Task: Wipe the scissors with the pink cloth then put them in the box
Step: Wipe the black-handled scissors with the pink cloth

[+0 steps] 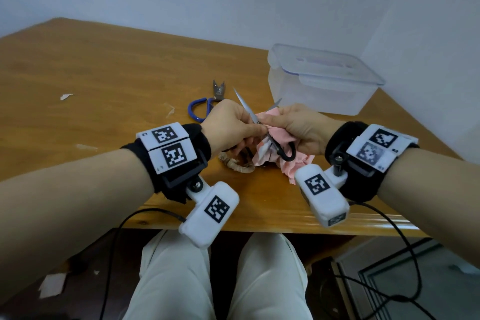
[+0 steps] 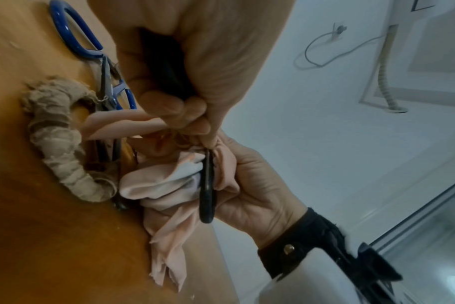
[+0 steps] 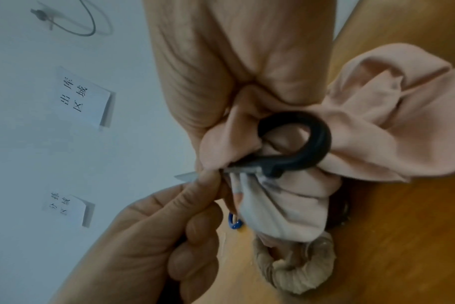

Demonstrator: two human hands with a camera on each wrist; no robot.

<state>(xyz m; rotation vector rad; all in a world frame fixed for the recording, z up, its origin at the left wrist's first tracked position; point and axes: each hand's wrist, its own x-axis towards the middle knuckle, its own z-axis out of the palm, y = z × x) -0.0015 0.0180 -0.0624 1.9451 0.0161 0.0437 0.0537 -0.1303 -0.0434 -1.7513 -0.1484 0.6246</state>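
While both hands meet above the near middle of the wooden table, the black-handled scissors are held between them, blades spread apart and pointing up and away from the person. The left hand has its fingers curled around one black handle loop, with thumb and forefinger pinching close to the pivot. The right hand grips the bunched pink cloth and presses it around the scissors just below the pivot; the other black handle loop lies against the cloth under this hand. Loose folds of the cloth hang down onto the table near its front edge. The clear plastic box stands to the right and farther back, well apart from the hands, with its lid resting on top. Behind the left hand lie blue-handled shears, and under the hands a pair of scissors with cloth-wrapped handles rests on the table.
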